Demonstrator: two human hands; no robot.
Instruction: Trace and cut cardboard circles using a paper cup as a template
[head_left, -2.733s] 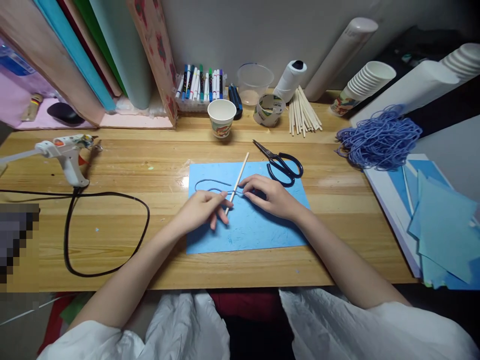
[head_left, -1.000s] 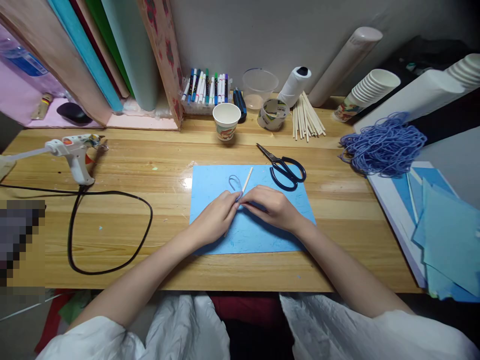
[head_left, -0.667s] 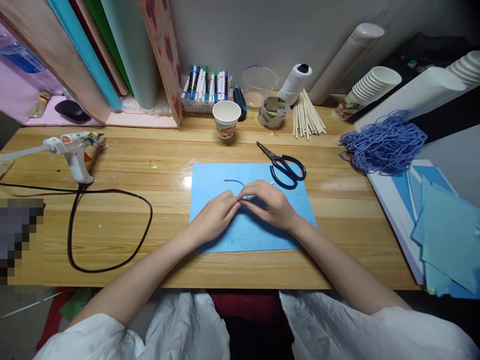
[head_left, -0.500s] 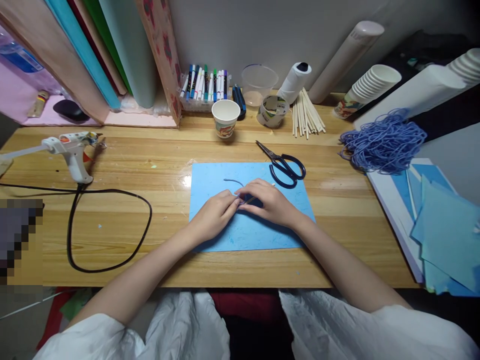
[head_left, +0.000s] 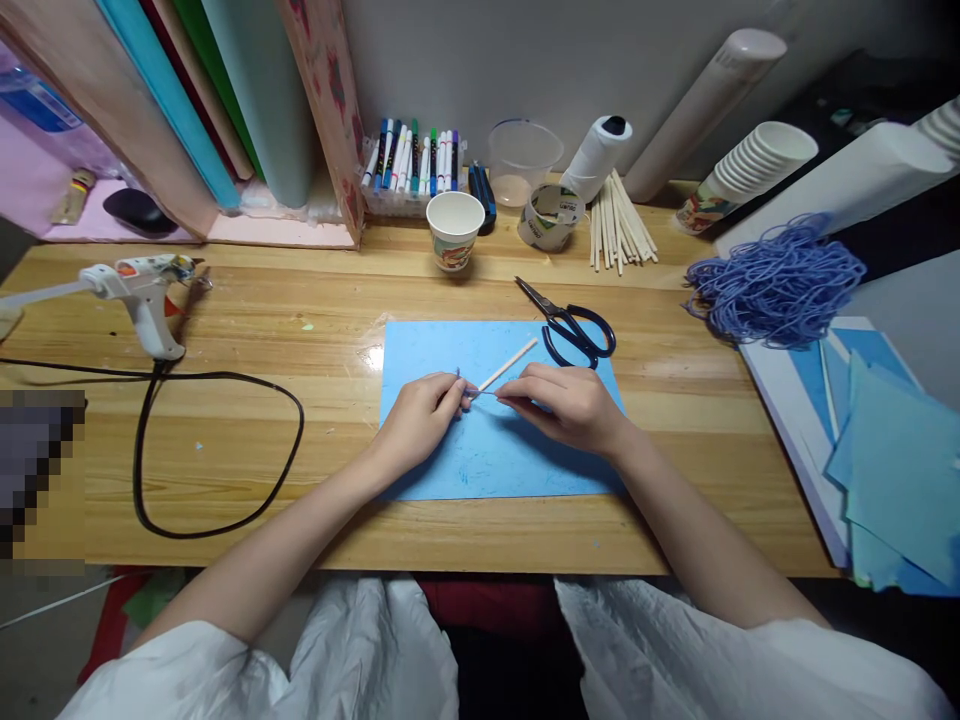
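Moderate light seems to fall from above onto the wooden table [head_left: 337, 300], leaving a white glare patch just left of the blue sheet [head_left: 517, 470] and a soft shadow beneath the right hand [head_left: 577, 400]. The far right corner sinks into darkness; wide-angle stretch splays the tall rolls [head_left: 259, 110] outward, and coarse pixelation masks a block on the left.

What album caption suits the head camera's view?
Left hand steadying a pale stick, right hand pinching blue cord, over a blue sheet.
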